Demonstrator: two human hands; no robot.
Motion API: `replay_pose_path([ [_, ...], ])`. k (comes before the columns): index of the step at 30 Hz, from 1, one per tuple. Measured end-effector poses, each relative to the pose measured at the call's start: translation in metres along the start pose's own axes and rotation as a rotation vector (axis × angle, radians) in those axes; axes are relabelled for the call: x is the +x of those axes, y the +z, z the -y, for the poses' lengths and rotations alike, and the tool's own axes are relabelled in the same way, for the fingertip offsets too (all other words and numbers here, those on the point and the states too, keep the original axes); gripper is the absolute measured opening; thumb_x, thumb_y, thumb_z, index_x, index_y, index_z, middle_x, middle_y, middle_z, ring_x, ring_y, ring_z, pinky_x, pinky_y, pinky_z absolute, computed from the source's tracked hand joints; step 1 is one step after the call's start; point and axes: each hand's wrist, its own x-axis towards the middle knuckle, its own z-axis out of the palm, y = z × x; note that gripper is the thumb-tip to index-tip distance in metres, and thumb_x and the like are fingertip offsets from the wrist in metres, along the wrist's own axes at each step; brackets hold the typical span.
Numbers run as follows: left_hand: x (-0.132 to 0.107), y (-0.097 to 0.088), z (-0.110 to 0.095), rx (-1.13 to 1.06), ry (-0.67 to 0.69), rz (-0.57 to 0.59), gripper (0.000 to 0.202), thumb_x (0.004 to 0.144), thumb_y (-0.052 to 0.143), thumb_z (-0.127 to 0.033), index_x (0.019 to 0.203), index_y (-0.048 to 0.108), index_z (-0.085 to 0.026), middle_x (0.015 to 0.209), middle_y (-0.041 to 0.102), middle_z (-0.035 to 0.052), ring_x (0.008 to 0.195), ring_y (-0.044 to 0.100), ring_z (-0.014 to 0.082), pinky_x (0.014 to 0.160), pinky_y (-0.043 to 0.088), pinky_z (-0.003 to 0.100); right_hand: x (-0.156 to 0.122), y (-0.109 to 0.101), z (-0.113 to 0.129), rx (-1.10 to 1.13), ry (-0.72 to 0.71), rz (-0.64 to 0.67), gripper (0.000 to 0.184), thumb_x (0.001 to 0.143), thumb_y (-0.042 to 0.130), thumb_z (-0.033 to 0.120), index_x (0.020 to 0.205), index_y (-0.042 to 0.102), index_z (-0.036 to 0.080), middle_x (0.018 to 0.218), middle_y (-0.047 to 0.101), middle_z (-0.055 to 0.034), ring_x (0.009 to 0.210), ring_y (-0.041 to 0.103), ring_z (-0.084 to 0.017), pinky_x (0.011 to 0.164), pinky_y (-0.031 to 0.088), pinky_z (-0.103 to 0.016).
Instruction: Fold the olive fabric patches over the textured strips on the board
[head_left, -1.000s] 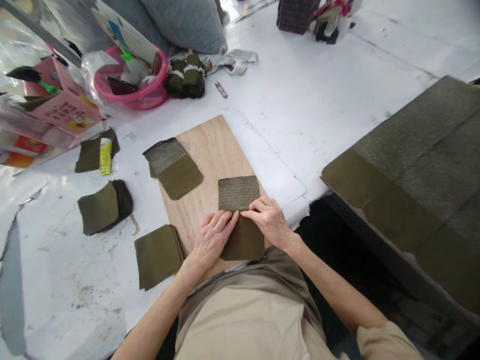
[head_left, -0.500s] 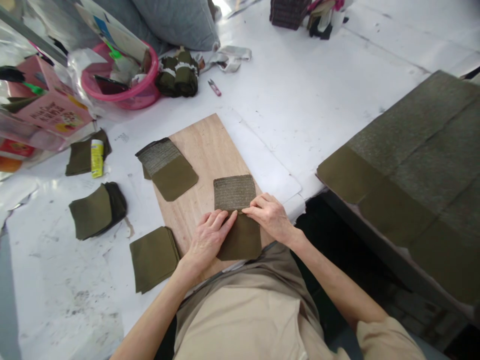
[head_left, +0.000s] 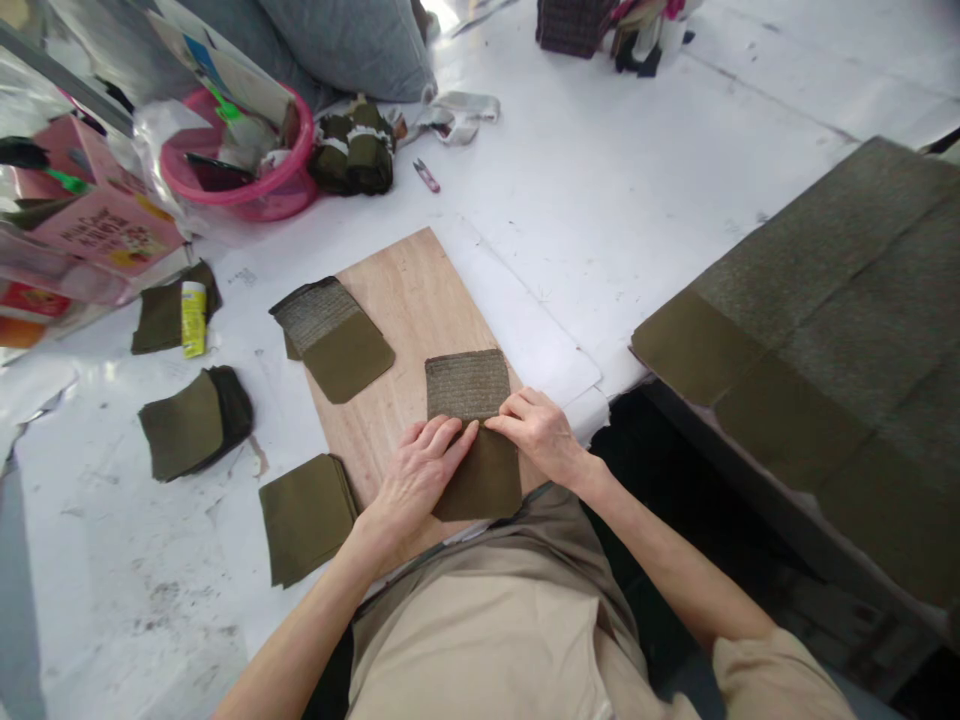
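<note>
An olive-green fabric piece [head_left: 487, 475] lies on a wooden board [head_left: 420, 290] in front of me. Its far part is a grey, textured strip [head_left: 466, 385], and a seam or fold crosses it where the two parts meet. My left hand [head_left: 424, 465] rests on the piece's left side, fingers stretched out and thumb tip against the fold. From the right, my right hand [head_left: 540, 430] pinches the fold between thumb and fingertips. Both thumbs are close together at the fold. A second two-tone fabric piece [head_left: 349, 358] lies at the board's left edge, over more fabric.
Stacks of olive fabric pieces [head_left: 307, 520] [head_left: 184, 425] lie to the left, near a yellow glue stick [head_left: 193, 320]. Behind are a pink basket [head_left: 300, 175], fabric bundles [head_left: 371, 160] and small thread snips [head_left: 427, 176]. Large olive panels [head_left: 795, 400] cover the right-hand surface.
My left thumb has slid slightly right along the fold, closer to my right hand. The fabric and my right hand look almost unchanged.
</note>
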Motion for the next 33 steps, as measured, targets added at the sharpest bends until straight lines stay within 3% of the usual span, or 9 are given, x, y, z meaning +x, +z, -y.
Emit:
replay_pose_path([
  [9,0.004,0.006,-0.003,0.012,0.014,-0.01,0.047,0.095,0.041,-0.016,0.142,0.04,-0.017,0.116,0.057,0.0114,0.11,0.051,0.0237,0.094,0.043,0.039,-0.002,-0.006,-0.009,-0.002,-0.095,0.031,0.02,0.095,0.052,0.021,0.104,0.069,0.021,0.092,0.062,-0.0045,0.092,0.049,-0.017,0.083,0.042,-0.03],
  [20,0.007,0.003,-0.005,0.014,-0.004,0.032,0.05,0.094,0.044,-0.015,0.143,0.038,-0.018,0.114,0.055,0.011,0.106,0.049,0.0242,0.093,0.043,0.039,-0.005,-0.005,-0.008,0.048,-0.037,0.002,0.019,0.095,0.052,0.021,0.101,0.069,0.021,0.091,0.061,-0.0049,0.093,0.049,-0.017,0.083,0.044,-0.03],
  [26,0.008,0.002,-0.008,-0.004,0.001,-0.015,0.05,0.093,0.044,-0.015,0.143,0.039,-0.018,0.123,0.052,0.0124,0.116,0.045,0.0252,0.099,0.04,0.04,-0.008,-0.006,-0.006,0.052,0.003,-0.03,0.019,0.096,0.051,0.021,0.098,0.07,0.021,0.091,0.059,-0.0051,0.093,0.049,-0.017,0.082,0.043,-0.029],
  [33,0.012,0.002,-0.009,-0.013,0.02,-0.02,0.047,0.093,0.044,-0.012,0.14,0.042,-0.016,0.118,0.056,0.0116,0.111,0.049,0.0234,0.095,0.042,0.038,-0.009,-0.007,-0.011,0.052,0.008,-0.04,0.016,0.094,0.055,0.024,0.092,0.07,0.021,0.084,0.061,-0.0038,0.088,0.05,-0.017,0.078,0.042,-0.028],
])
